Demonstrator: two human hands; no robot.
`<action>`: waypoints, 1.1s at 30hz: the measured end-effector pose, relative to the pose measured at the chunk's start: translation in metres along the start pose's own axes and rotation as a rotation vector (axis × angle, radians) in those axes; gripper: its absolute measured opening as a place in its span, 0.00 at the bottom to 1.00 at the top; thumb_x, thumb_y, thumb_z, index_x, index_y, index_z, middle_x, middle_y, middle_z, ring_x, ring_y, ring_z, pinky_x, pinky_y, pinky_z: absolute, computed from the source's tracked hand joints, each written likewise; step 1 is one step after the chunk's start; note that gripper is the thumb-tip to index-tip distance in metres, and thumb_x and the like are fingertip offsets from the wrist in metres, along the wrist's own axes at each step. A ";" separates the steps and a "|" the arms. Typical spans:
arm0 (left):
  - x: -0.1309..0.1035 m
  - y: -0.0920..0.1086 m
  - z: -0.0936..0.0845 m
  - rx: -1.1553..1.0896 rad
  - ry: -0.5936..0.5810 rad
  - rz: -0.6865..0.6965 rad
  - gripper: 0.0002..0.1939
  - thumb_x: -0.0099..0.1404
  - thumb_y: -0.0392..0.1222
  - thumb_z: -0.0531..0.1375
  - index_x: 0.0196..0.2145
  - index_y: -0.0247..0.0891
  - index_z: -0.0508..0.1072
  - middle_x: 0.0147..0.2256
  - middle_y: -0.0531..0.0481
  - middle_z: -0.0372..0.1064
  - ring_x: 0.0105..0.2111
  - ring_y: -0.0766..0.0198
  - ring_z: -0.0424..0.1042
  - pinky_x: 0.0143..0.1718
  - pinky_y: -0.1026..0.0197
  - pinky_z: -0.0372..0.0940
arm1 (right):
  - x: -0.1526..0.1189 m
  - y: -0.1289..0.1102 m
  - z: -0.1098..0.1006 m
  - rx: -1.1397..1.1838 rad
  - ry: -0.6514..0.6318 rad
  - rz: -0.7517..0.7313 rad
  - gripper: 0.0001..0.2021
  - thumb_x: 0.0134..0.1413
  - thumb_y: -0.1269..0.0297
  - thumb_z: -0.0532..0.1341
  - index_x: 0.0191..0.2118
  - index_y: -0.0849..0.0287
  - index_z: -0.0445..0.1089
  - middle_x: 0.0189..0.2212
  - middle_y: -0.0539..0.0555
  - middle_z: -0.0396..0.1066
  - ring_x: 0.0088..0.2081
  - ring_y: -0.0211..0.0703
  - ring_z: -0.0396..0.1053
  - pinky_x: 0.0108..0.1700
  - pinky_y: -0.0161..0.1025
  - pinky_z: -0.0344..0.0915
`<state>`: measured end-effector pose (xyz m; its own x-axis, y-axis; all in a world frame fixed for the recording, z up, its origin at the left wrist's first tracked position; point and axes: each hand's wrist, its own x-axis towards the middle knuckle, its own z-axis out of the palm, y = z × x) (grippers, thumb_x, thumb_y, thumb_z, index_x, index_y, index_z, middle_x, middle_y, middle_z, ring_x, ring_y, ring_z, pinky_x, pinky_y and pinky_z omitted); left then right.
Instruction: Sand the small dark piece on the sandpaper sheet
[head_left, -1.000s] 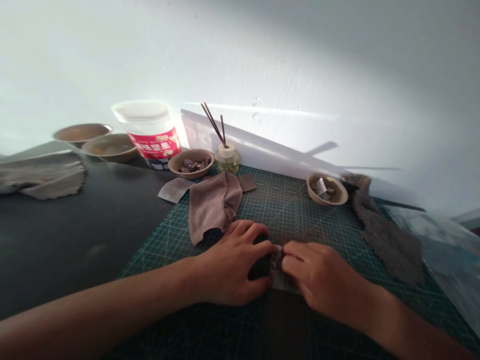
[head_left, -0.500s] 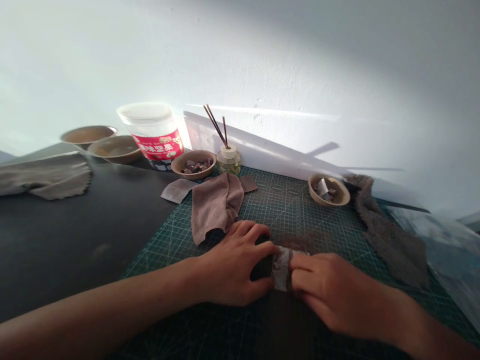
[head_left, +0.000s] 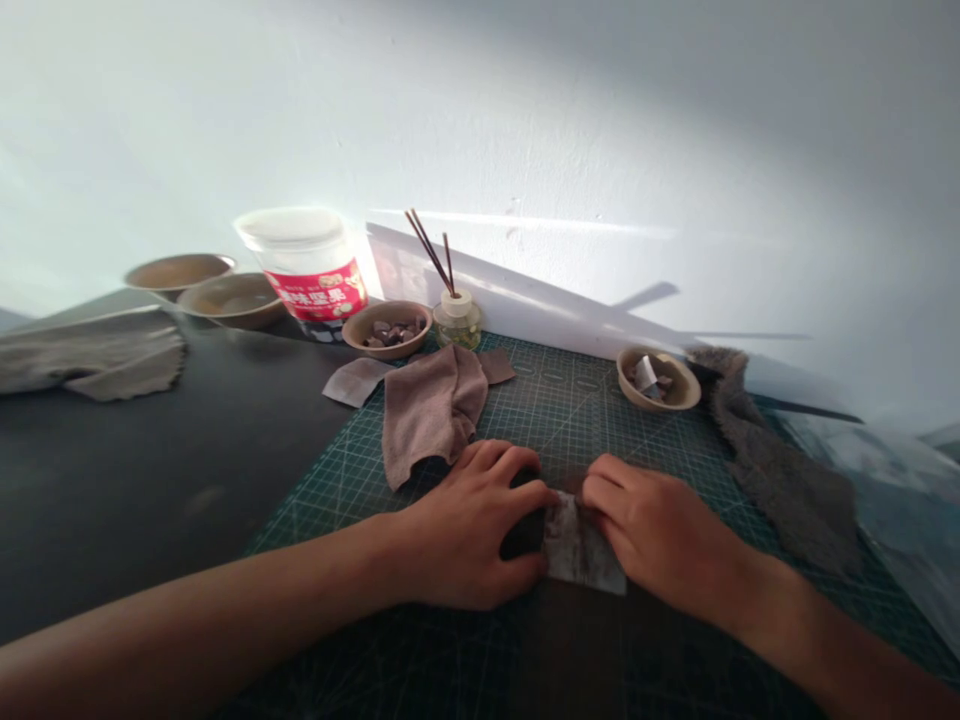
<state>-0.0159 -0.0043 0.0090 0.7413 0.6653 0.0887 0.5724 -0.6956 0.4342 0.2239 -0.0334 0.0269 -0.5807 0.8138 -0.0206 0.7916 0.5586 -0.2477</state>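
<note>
A small grey-white sheet point(head_left: 581, 550), which looks like worn sandpaper smudged with brown, lies on the green cutting mat point(head_left: 570, 420). My left hand point(head_left: 480, 530) presses its left edge flat, index finger and thumb set apart at the upper and lower corners. My right hand point(head_left: 645, 520) is closed in a pinch at the sheet's upper right. Whatever its fingers hold, if anything, is hidden behind them. Just beyond my left hand is a crumpled brownish-pink cloth point(head_left: 431, 405).
Bowls of stone-like pieces stand at the back, one left point(head_left: 386, 330) and one right point(head_left: 658, 380). Between them is a reed diffuser point(head_left: 457, 320). Further left are a plastic tub point(head_left: 315, 290) and two bowls point(head_left: 232, 300). A grey cloth point(head_left: 795, 480) lies at right.
My right hand has moved up and away across the sheet, uncovering its lower right part. My left hand has stayed in place.
</note>
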 end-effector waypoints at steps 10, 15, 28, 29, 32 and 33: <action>0.002 -0.001 0.000 -0.006 0.001 0.001 0.26 0.62 0.50 0.65 0.57 0.49 0.71 0.57 0.44 0.61 0.60 0.42 0.58 0.63 0.36 0.53 | -0.004 0.003 -0.009 0.000 -0.059 0.042 0.09 0.60 0.79 0.57 0.34 0.57 0.67 0.36 0.50 0.68 0.35 0.41 0.68 0.38 0.39 0.59; 0.000 0.000 0.001 -0.010 -0.001 0.004 0.26 0.61 0.50 0.65 0.57 0.48 0.71 0.57 0.44 0.61 0.59 0.42 0.58 0.63 0.37 0.54 | -0.001 0.000 -0.003 0.067 -0.052 -0.070 0.11 0.57 0.80 0.57 0.38 0.56 0.68 0.40 0.50 0.69 0.39 0.42 0.69 0.39 0.39 0.60; 0.001 -0.001 0.000 0.000 0.000 0.003 0.27 0.61 0.50 0.65 0.57 0.49 0.71 0.57 0.44 0.62 0.59 0.43 0.58 0.62 0.36 0.54 | 0.002 0.005 -0.006 0.032 -0.041 -0.018 0.08 0.61 0.78 0.57 0.35 0.57 0.68 0.39 0.51 0.69 0.38 0.42 0.70 0.39 0.39 0.62; 0.001 -0.001 0.000 -0.001 0.002 0.003 0.27 0.61 0.50 0.65 0.58 0.49 0.71 0.57 0.44 0.62 0.59 0.42 0.58 0.62 0.36 0.54 | 0.002 0.006 -0.007 0.048 -0.086 -0.046 0.08 0.61 0.77 0.57 0.36 0.57 0.68 0.39 0.50 0.70 0.38 0.41 0.70 0.39 0.39 0.62; 0.001 -0.001 0.001 -0.009 0.007 0.013 0.27 0.60 0.50 0.66 0.57 0.49 0.71 0.56 0.45 0.62 0.58 0.43 0.59 0.62 0.37 0.54 | 0.001 0.005 -0.008 0.106 -0.158 -0.195 0.11 0.57 0.79 0.59 0.40 0.55 0.69 0.42 0.48 0.72 0.40 0.40 0.71 0.40 0.37 0.62; 0.001 -0.001 0.001 -0.009 0.007 0.015 0.26 0.60 0.50 0.66 0.56 0.48 0.72 0.56 0.44 0.62 0.58 0.43 0.59 0.62 0.37 0.55 | 0.000 0.004 -0.007 0.094 -0.126 -0.196 0.12 0.56 0.80 0.59 0.41 0.55 0.69 0.43 0.49 0.72 0.41 0.41 0.71 0.41 0.37 0.63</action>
<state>-0.0154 -0.0033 0.0081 0.7475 0.6564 0.1017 0.5576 -0.7032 0.4411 0.2280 -0.0299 0.0326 -0.7451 0.6619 -0.0823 0.6439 0.6817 -0.3474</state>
